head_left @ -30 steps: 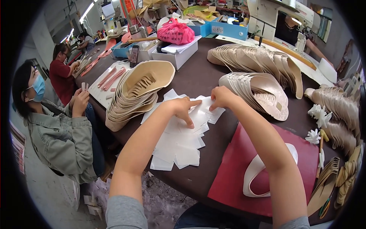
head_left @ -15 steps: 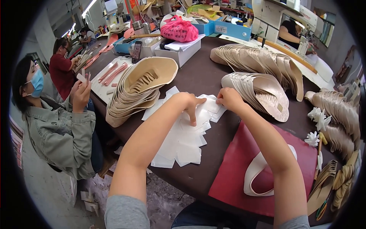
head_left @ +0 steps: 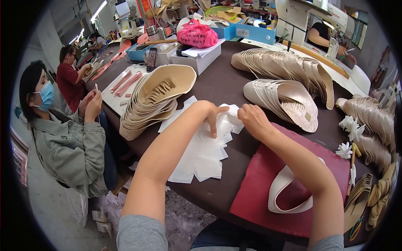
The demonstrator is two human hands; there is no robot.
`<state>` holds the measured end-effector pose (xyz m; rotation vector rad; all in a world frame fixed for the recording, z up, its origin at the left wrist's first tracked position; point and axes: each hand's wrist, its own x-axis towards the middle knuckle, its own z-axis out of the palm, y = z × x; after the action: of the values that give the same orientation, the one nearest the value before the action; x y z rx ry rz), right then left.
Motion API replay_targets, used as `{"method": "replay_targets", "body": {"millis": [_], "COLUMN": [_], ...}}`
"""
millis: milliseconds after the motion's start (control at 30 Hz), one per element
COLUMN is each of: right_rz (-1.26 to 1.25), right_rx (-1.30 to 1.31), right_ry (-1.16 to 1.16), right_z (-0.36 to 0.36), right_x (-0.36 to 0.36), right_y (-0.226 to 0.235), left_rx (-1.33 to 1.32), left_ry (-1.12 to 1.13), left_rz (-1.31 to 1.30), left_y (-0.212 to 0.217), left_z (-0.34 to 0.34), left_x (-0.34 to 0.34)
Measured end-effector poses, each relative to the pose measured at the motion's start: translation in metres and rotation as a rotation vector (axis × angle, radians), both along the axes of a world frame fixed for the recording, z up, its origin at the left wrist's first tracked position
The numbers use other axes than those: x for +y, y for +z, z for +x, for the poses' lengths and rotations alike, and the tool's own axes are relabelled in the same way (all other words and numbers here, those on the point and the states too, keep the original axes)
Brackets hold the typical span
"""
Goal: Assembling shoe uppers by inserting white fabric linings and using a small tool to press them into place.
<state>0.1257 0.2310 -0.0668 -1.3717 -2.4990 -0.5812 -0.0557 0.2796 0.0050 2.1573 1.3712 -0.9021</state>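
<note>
A loose fan of thin white sheets point(head_left: 197, 154) lies spread over the dark table in front of me. My left hand point(head_left: 212, 115) rests on its upper part, thumb and fingers spread apart and pressing down. At the pile's far right edge, my right hand point(head_left: 254, 120) has its fingertips pinched on a curled white sheet's edge. To the right of the pile, a cream shoe upper piece point(head_left: 277, 190) with a large opening rests on a dark red sheet point(head_left: 251, 188), under my right forearm.
Nested beige shoe uppers point(head_left: 144, 98) stand left of the pile; more stacks point(head_left: 280, 102) stand right. A pink bag point(head_left: 197, 34) tops a white box point(head_left: 205, 58). Scissors point(head_left: 356, 230) lie at lower right. A masked co-worker point(head_left: 69, 134) sits close on my left.
My right hand has shifted slightly nearer to me, and the sheet's edge at its fingertips looks more curled. My left hand stays in place. The masked co-worker's hands have come closer together.
</note>
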Motion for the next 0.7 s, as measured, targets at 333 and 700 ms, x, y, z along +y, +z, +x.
{"method": "replay_targets", "body": {"millis": [333,700], "right_rz": [0.056,-0.583], "right_rx": [0.851,1.019], "right_ry": [0.068,-0.006], "right_z": [0.054,0.035], "right_x": [-0.105,-0.226], "right_y": [0.102,0.123], "left_rx": [-0.416,-1.935], "left_ry": [-0.110,0.803], "left_rz": [0.316,0.109], "left_y": [-0.029,-0.007], "left_z": [-0.060,0.001], "left_x": [-0.038,-0.227]}}
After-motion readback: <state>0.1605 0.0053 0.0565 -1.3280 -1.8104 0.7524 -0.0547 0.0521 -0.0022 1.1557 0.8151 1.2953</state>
